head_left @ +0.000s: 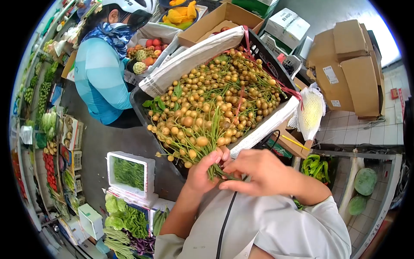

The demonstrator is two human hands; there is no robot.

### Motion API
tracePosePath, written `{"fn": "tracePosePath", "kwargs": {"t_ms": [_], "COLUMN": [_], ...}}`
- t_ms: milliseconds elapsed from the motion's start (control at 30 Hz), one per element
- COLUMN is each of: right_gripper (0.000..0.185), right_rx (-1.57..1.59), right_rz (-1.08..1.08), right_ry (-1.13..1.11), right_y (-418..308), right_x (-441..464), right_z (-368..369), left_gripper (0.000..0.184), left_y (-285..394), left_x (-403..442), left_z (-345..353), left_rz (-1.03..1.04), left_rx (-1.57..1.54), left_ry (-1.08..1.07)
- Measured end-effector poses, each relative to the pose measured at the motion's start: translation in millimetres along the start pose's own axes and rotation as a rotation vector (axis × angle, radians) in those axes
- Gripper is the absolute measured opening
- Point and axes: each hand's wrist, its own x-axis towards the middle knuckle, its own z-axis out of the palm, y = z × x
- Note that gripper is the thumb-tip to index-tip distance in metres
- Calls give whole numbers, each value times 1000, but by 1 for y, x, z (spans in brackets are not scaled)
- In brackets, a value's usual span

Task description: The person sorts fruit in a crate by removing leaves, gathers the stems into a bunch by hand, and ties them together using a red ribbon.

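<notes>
The left hand (pixel 204 172) is closed around the green stems (pixel 214 169) of a bunch of longans (pixel 202 141), whose fruit fans out beyond the fingers, away from the person's body. The right hand (pixel 255 173), just beside it, pinches the lower stem ends between thumb and fingers. The bunch is at the near edge of a dark crate (pixel 139 102) heaped with loose-stemmed longans (pixel 254 90), so close that its fruit overlaps the heap in view. Leaves (pixel 156 104) poke out at the heap's left side.
</notes>
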Motion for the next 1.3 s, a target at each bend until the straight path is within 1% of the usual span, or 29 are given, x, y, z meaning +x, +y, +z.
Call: {"fn": "tracePosePath", "kwargs": {"t_ms": [33, 67, 100, 133, 200, 233, 267, 333, 400, 467, 600, 633, 767, 833, 933, 967, 1033, 1100, 1267, 1300], "right_gripper": [16, 16, 16, 18, 24, 33, 33, 39, 39, 37, 32, 30, 28, 27, 27, 27, 27, 26, 26, 26], "right_rx": [109, 218, 301, 134, 150, 170, 177, 217, 200, 399, 513, 549, 518, 437, 404, 412, 417, 421, 521, 495], "right_rz": [-3, -8, 100, 130, 265, 251, 251, 167, 142, 159, 198, 176, 131, 86, 49, 86, 72, 58, 133, 113], "right_ry": [26, 53, 68, 176, 336, 298, 309, 227, 224, 218, 214, 253, 306, 338, 375, 352, 384, 411, 430, 444], "right_y": [8, 15, 18, 31, 41, 47, 52, 61, 69, 78, 82, 84, 85, 86, 84, 81, 83, 85, 77, 75], "right_x": [2, 5, 10, 9, 18, 19, 21, 23, 24, 24, 20, 19, 16, 15, 13, 12, 11, 10, 5, 6], "right_z": [-5, -9, -15, -15, -7, -6, -1, 9, 13, 18, 18, 21, 21, 21, 23, 20, 22, 23, 24, 23], "left_gripper": [25, 25, 25, 26, 24, 23, 23, 22, 23, 25, 31, 33, 36, 35, 34, 34, 33, 32, 30, 30], "left_y": [-1, -1, 0, 1, 2, 5, 6, 6, 5, 5, 7, 7, 6, 5, 8, 9, 11, 10, 8, 8], "left_x": [1, 0, -1, -2, -3, -4, -5, -5, -4, -4, -6, -5, -6, -5, -4, -4, -4, -2, 0, -1], "left_z": [-5, -9, -12, -14, -10, -5, -2, -7, -18, -14, -16, -16, -17, -17, -16, -15, -13, -13, -15, -15], "left_rz": [39, 25, -26, -75, -72, -84, -93, -105, -144, -132, -139, -141, -167, -130, -131, -142, -170, -172, -155, -152], "left_rx": [37, 47, -7, -61, -50, -10, 30, 4, -101, -58, -138, -167, -195, -198, -167, -159, -131, -134, -146, -144], "left_ry": [-46, -44, -71, -96, -119, -54, 10, 37, -140, -145, -192, -204, -172, -171, -191, -192, -148, -158, -187, -189]}}
